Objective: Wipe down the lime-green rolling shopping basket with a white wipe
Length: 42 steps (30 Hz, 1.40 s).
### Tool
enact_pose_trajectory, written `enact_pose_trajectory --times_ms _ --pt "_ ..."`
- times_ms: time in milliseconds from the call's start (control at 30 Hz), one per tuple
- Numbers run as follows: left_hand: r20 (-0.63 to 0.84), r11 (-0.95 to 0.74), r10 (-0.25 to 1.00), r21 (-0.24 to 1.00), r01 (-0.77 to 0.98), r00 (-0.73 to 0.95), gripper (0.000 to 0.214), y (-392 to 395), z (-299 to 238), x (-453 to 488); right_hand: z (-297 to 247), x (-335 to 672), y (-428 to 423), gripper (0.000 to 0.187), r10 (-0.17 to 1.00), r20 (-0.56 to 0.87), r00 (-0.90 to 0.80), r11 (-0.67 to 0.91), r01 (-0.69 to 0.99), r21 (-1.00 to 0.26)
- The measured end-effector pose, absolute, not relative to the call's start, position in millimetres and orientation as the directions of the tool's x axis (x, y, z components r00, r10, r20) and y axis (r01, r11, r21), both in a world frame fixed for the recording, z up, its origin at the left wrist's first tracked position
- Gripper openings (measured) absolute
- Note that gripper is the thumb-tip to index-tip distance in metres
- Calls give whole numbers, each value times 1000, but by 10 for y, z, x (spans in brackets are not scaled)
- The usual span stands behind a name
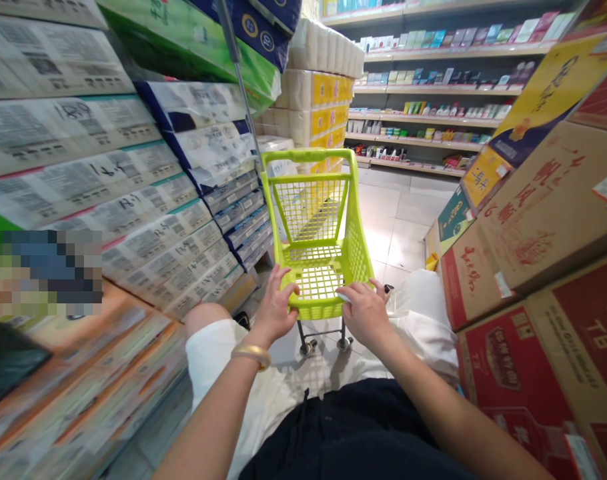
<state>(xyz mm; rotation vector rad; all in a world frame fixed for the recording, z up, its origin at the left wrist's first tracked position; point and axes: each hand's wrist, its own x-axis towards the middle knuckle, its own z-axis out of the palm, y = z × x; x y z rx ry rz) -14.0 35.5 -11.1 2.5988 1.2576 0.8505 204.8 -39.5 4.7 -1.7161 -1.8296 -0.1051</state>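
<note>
A small lime-green plastic shopping cart [317,220] stands on the tiled aisle floor right in front of me, its basket holding nothing. My left hand [276,308] grips the near rim of the cart at its left corner, fingers curled over the edge; a gold bangle sits on that wrist. My right hand [366,310] rests on the near rim at the right corner, fingers bent over it, with something small and pale under the fingertips that I cannot make out. My knees in white shorts flank the cart's wheels.
Stacked packs of tissue paper [148,200] wall the left side. Red and brown cardboard boxes [533,267] pile up on the right. Toilet-roll bundles [318,87] stand behind the cart. Shelves of small goods [433,100] line the far end of the aisle.
</note>
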Motion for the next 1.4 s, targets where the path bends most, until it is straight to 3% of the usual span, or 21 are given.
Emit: enact_pose_trajectory --times_ms 200,300,500,600,733,933,1000,1200,1400 --pt "392 -666 739 305 681 548 34 457 -96 -297 66 1929 -424 33 882 471 3 184 919 -349" --pt "380 -655 746 275 704 546 46 522 -85 -409 70 1825 -438 35 884 466 -23 208 914 -350" --pt "460 -456 826 206 866 326 71 465 -61 -501 46 1583 -416 42 865 488 -112 322 871 -370" --pt "511 -476 801 226 850 312 73 311 -81 -370 15 1481 -386 47 842 522 -138 372 849 -376" --pt "459 -641 747 307 703 481 65 118 -107 -118 -15 1428 -389 49 818 560 -129 419 801 -427" --pt "479 -630 756 349 693 446 25 76 -43 -27 38 1719 -358 39 778 569 -265 519 782 -345" --pt "480 -635 752 343 692 452 23 88 -18 -42 74 1891 -270 37 785 561 -265 503 800 -326" --pt "484 -609 762 314 728 429 23 93 -17 -24 133 2131 -52 36 832 554 -12 300 851 -432" --pt "469 -587 776 289 757 422 23 108 -21 -49 108 1786 -347 31 817 523 -242 485 779 -398"
